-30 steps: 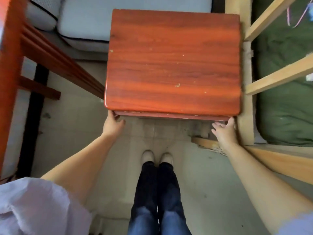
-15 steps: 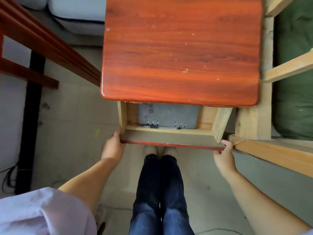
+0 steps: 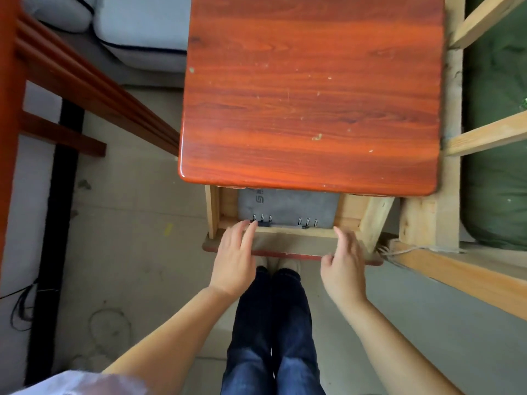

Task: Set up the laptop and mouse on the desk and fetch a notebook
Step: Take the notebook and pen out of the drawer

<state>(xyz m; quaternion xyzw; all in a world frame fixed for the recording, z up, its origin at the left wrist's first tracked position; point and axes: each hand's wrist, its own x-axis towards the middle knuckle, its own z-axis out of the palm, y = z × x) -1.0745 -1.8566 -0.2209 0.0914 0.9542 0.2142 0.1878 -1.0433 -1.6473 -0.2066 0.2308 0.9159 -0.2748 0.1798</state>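
Reaching into the open drawer for the notebook

Under the bare red surface (image 3: pixel 310 89), the drawer (image 3: pixel 288 243) stands pulled out to expose the grey ring-bound notebook (image 3: pixel 288 208); left hand (image 3: pixel 233 260) and right hand (image 3: pixel 343 265) hover open, empty, fingers extended toward it.

Looks like a plain bedroom or dormitory room: small glossy red-brown wooden desk (image 3: pixel 310 92) on bare grey concrete floor (image 3: pixel 128 223), pale blue-white cushioned mattress (image 3: pixel 142 27) behind it, rolled dark green bedding (image 3: pixel 496 138) inside unpainted light wooden bed frame (image 3: pixel 453 172) beside.
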